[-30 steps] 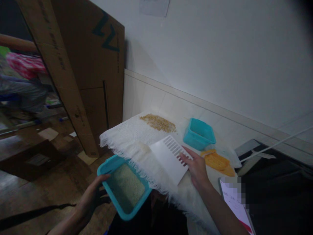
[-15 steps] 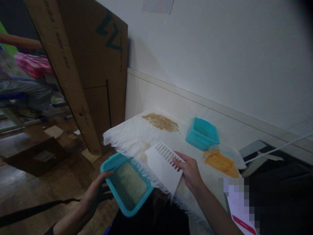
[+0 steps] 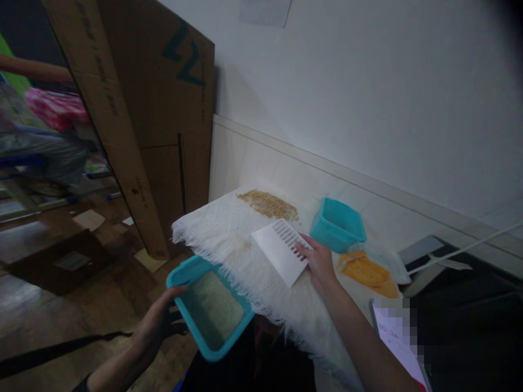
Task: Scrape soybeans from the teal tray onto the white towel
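My left hand (image 3: pixel 161 313) grips the near-left rim of a teal plastic basin (image 3: pixel 216 351), thumb over the edge. Pale grains that look like rice (image 3: pixel 218 305) lie in it, and it is held just under the fringed edge of a white cloth (image 3: pixel 216 231). In my right hand (image 3: pixel 318 258) is a flat white slotted scraper (image 3: pixel 281 261), held by its slotted side above the cloth. A small pale patch of grains (image 3: pixel 241 245) lies left of the scraper. Beyond it spreads a heap of tan beans (image 3: pixel 269 204).
A second teal container (image 3: pixel 337 226) stands at the cloth's right, by the wall. Near it lies an orange cloth-like item (image 3: pixel 365 272). A tall cardboard box (image 3: pixel 163 109) rises at left, with a flattened carton (image 3: pixel 61 261) on the floor. Another person's arm (image 3: pixel 32 68) shows far left.
My right hand has moved the scraper away from the cloth's near edge, up and to the right. The pale patch beside it looks smaller. The basin stays almost where it was.
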The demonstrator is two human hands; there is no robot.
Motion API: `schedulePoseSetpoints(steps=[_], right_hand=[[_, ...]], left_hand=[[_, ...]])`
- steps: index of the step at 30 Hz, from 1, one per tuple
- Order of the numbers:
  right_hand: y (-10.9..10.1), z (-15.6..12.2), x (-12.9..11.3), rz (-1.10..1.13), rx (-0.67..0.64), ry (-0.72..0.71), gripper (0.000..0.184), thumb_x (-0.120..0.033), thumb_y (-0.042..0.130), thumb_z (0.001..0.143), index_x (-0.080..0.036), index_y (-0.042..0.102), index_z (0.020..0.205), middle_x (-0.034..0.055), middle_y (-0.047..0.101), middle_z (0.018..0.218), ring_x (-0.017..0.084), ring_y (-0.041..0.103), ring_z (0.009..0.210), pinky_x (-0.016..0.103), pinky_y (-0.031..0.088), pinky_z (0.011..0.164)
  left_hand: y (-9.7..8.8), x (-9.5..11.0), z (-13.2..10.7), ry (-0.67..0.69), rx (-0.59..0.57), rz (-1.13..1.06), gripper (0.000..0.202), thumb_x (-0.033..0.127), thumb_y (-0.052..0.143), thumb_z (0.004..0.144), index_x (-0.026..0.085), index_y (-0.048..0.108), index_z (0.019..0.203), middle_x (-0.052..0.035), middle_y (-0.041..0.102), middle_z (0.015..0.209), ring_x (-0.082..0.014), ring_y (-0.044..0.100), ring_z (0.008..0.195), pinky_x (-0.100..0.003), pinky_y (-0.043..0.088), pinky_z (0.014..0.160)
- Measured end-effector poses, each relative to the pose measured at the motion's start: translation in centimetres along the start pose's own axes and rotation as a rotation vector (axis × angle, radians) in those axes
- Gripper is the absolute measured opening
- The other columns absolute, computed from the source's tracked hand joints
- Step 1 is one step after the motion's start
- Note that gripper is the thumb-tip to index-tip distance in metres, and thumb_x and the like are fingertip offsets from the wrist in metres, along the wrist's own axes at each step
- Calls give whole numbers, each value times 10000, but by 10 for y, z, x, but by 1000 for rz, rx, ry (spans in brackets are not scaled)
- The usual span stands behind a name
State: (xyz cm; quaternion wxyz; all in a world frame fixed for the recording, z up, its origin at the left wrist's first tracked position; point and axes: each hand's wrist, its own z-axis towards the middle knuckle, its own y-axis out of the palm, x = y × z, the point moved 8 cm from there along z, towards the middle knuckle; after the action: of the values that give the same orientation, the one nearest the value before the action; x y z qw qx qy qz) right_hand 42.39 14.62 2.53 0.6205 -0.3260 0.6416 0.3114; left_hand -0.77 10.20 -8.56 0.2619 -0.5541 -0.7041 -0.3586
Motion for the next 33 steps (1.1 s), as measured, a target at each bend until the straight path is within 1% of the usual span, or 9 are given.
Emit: schedulePoseSetpoints(steps=[4,8,13,15,17,19,22,27,33], right_hand=[[15,-7,4,-8,-49,5,584,-352,948,482,-133,912,1022,31,774,629,188,622,547,303,463,544],[25,-32,3,-35,-118,28,561,-368,962,499,-134,918,1007,30,757,596,184,606,526,290,420,513],[40,-73,14,-67,-318,158,623,-445,1018,544,-152,920,1085,69,819,700,202,664,582,312,491,589],[44,-77,15,-70,-365,152,623,-463,1029,564,-161,919,1098,78,837,742,209,684,606,320,510,617],[40,-66,9,-41,-306,92,618,-460,1030,563,-170,918,1097,68,837,744,208,690,617,316,513,618],[33,-45,1,6,-177,33,641,-437,1024,535,-171,912,1107,51,828,725,206,686,609,309,508,594],[32,-11,-2,37,-59,46,716,-391,1003,479,-163,892,1148,36,821,710,205,671,569,306,497,547],[57,21,1,39,-86,49,637,-330,952,431,-150,891,1039,27,812,679,215,690,603,316,517,581],[82,12,4,27,-186,43,591,-344,961,435,-139,899,986,28,810,667,187,657,554,315,510,585]], left_hand=[[-7,4,6,0,18,9,433,576,769,847,187,722,1032,-57,772,797,-266,719,684,-380,578,617],[-14,8,10,0,31,7,484,591,776,835,185,727,1093,-77,813,876,-265,737,696,-372,569,619],[-15,10,9,15,29,-17,506,592,821,797,183,730,1081,-53,791,835,-241,712,687,-360,575,636],[-15,10,8,23,18,-15,520,599,821,797,179,735,1091,-69,802,871,-249,726,702,-365,575,635],[-16,9,7,15,10,-11,530,615,811,805,174,734,1090,-87,812,880,-259,736,689,-368,563,614],[-16,9,7,8,5,-12,519,611,805,813,176,727,1085,-91,813,860,-268,741,662,-371,553,590],[-18,10,7,-12,15,-5,522,606,797,817,174,723,1101,-90,816,825,-288,762,666,-384,576,594],[-22,15,11,-15,42,3,559,631,790,807,174,730,1124,-92,824,821,-298,791,724,-375,597,632],[-23,20,12,24,21,-33,470,590,819,787,197,717,1024,-47,780,789,-249,718,620,-372,572,593]])
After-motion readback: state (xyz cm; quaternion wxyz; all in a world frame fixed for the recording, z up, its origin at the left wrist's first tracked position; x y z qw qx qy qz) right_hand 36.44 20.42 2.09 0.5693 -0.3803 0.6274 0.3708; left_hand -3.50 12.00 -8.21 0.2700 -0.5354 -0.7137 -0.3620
